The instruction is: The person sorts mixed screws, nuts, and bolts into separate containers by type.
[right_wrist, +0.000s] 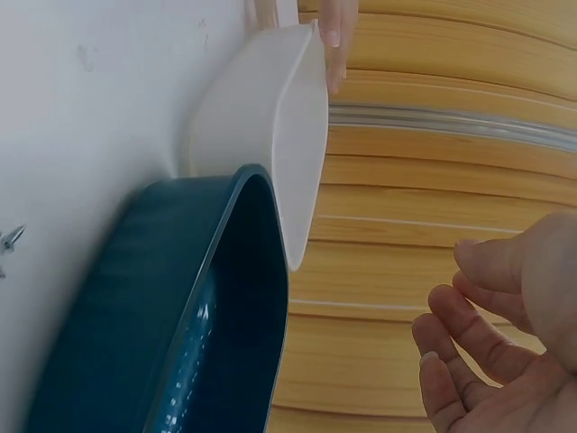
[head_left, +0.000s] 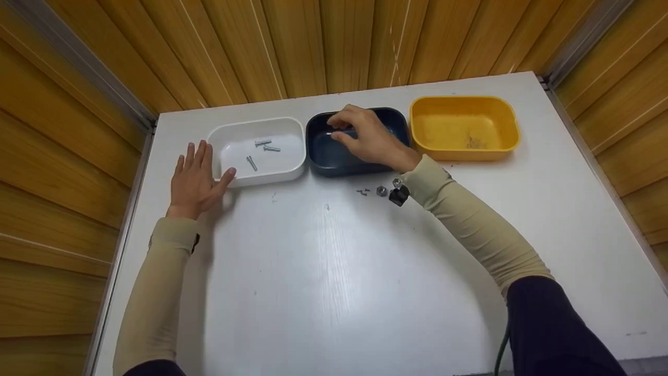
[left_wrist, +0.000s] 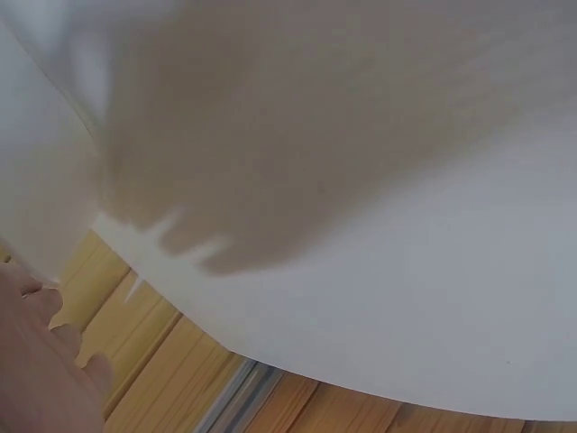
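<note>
My left hand rests at the left end of the white bin, fingers straight and thumb out over the near rim. Inside that bin lie three bolts. Over the dark blue bin hovers my right hand, its fingers loosely bent. In the right wrist view the right hand shows a gap between thumb and fingers, with nothing in it. The left wrist view catches only part of the left hand, beside its shadow on the table.
To the right stands a yellow bin with small bits on its floor. In front of the blue bin, small winged metal pieces and hex nuts lie on the white table. Yellow wood-look panels border the back and sides.
</note>
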`<state>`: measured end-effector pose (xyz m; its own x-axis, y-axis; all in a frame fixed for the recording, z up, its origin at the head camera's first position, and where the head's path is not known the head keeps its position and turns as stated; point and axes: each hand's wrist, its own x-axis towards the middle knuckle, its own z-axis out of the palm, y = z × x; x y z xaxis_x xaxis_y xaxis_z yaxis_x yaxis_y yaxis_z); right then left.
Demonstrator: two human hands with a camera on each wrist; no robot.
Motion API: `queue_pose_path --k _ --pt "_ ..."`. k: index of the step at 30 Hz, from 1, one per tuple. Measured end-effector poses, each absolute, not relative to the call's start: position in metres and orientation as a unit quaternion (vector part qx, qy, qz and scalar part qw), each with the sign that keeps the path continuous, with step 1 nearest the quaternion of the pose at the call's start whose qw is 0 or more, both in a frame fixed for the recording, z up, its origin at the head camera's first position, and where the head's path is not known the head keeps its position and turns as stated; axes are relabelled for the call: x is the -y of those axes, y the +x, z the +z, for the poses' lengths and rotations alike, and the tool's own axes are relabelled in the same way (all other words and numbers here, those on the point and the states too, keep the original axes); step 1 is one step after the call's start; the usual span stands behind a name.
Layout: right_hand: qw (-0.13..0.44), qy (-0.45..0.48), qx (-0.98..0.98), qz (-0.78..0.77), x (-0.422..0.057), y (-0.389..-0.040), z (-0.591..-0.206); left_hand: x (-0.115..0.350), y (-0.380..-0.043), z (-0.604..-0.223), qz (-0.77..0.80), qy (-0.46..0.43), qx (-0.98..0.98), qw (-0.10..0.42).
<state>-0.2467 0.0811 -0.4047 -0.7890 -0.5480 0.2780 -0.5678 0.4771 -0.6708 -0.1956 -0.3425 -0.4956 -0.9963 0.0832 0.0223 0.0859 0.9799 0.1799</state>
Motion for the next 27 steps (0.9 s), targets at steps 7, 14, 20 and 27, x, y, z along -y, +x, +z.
queue_pose_path --k 7,14,20,27 --pt "0.017 0.314 0.86 0.402 -0.102 -0.24 -0.409 0.325 -0.2 -0.493 -0.1 -0.057 0.993 0.032" --pt "0.02 0.307 0.864 0.399 -0.114 -0.23 -0.412 0.3 -0.202 -0.496 -0.122 -0.076 0.989 0.042" --pt "0.01 0.3 0.861 0.41 -0.125 -0.219 -0.419 0.279 -0.204 -0.498 -0.143 -0.091 0.984 0.058" --pt "0.003 0.279 0.859 0.429 -0.138 -0.21 -0.432 0.25 -0.203 -0.505 -0.164 -0.113 0.977 0.071"
